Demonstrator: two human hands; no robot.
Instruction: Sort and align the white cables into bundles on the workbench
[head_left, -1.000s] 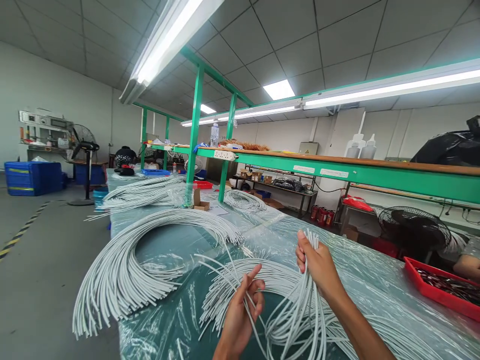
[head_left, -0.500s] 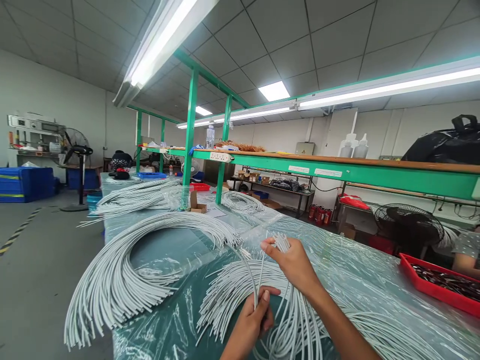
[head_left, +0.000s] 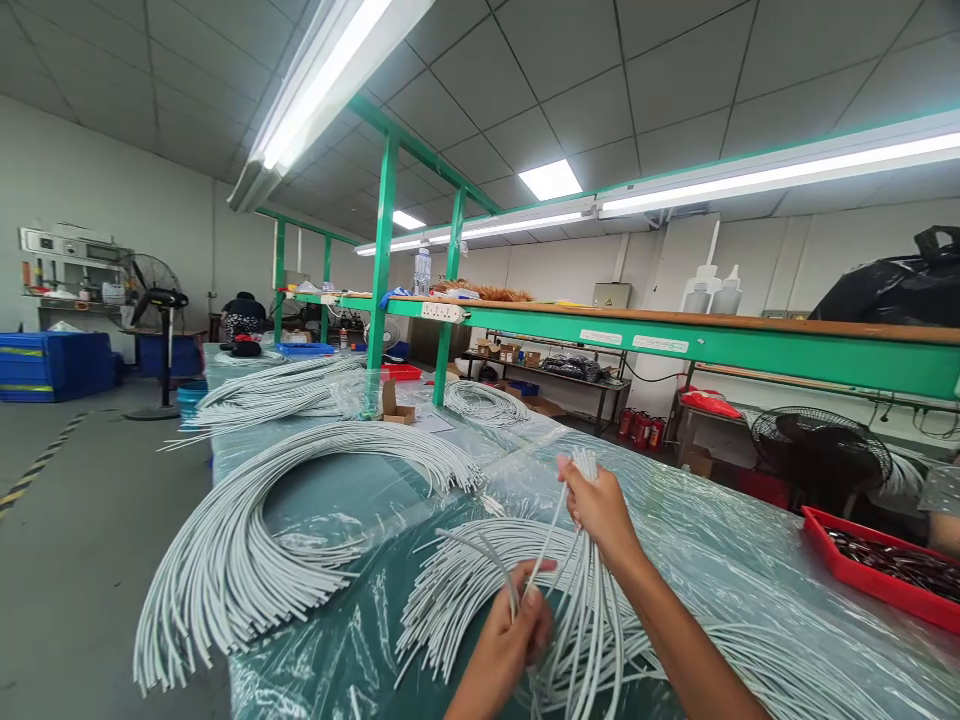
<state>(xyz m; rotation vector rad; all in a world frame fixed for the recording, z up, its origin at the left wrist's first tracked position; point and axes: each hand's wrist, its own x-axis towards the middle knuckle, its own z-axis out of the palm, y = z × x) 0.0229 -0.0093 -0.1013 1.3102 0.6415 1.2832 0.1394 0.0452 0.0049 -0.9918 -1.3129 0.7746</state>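
My right hand [head_left: 604, 512] is closed around a bunch of white cables [head_left: 592, 610] just below their upper ends, and the rest of the bunch hangs down toward the table. Lower and to the left, my left hand [head_left: 514, 625] pinches thin white cable. One loose cable end [head_left: 480, 545] bends out leftward from its fingers. Another strand [head_left: 550, 530] runs slanting between the two hands. Behind and beneath them lies a curved pile of white cables [head_left: 450, 590], its cut ends fanned to the left. Part of this pile is hidden by my hands.
A large coil of white cables [head_left: 232, 530] lies to the left on the plastic-covered table [head_left: 360, 640]. At the right edge stands a red tray [head_left: 862, 575] of dark parts, near a person's arm. Green shelf posts [head_left: 382, 250] rise beyond a small cardboard box [head_left: 396, 410].
My right hand has moved a little right with its bunch, its fingers closing on a strand. The loose cable at my left hand, upright before, now bends out to the left.
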